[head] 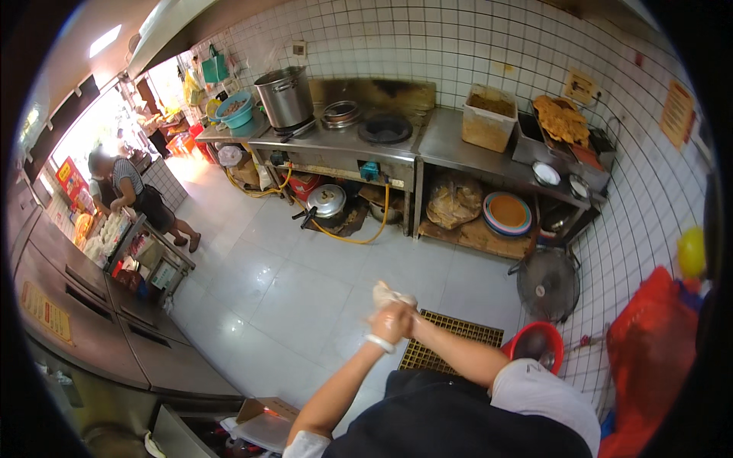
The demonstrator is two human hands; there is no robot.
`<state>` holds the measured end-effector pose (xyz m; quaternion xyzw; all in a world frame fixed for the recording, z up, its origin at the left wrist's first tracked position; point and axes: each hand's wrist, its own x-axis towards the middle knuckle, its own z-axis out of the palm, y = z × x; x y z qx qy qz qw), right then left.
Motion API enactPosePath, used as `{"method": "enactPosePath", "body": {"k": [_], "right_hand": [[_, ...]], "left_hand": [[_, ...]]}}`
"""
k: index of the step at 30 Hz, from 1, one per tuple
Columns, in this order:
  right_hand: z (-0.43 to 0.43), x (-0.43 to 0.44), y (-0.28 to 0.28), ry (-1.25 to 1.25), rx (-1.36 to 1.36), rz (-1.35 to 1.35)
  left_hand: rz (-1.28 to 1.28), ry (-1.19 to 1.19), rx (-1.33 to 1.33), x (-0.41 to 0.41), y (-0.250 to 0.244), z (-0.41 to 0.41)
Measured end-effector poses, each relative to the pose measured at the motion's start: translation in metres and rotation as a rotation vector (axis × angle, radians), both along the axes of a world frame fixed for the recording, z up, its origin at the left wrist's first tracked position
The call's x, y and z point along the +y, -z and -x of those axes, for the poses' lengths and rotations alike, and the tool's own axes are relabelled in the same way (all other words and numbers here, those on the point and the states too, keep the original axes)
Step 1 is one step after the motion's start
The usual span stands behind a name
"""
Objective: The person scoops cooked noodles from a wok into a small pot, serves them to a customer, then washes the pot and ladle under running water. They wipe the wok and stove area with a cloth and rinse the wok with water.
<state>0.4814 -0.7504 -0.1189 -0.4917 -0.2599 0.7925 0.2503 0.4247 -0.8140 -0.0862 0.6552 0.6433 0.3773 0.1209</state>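
Both my hands meet in front of my body, above the grey tiled floor [303, 286]. A whitish cloth-like thing [389, 295] is bunched at the hands; blur hides its exact kind. My left hand [387, 322], with a white band on the wrist, is closed against it. My right hand [408, 318] presses in from the other side, its fingers mostly hidden. Which hand holds the cloth-like thing cannot be told. Below my right forearm lies a yellow-and-black grid mat [452, 332].
A steel counter [452, 134] with a stockpot [285, 97] and burners runs along the tiled wall. A floor fan [548, 286] and a red bucket [535, 343] stand at right. Steel refrigerator doors [86, 320] line the left. Two people [137, 189] stand at a far-left table.
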Motion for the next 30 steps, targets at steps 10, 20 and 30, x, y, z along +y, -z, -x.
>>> {"method": "enactPosePath", "body": {"k": [10,20,30], "right_hand": [[0.011,0.182,-0.036,-0.57,-0.538,-1.577],[0.126,0.428,-0.045,-0.321,-0.923,-1.904],[0.202,0.658,0.157,-0.816,-1.806,-0.842]], "left_hand": [[0.021,0.183,-0.012,0.161,0.023,0.057],[0.413,0.223,-0.286,0.296,0.08,0.249],[0.858,-1.225,-1.232,0.165,0.221,0.492]]}}
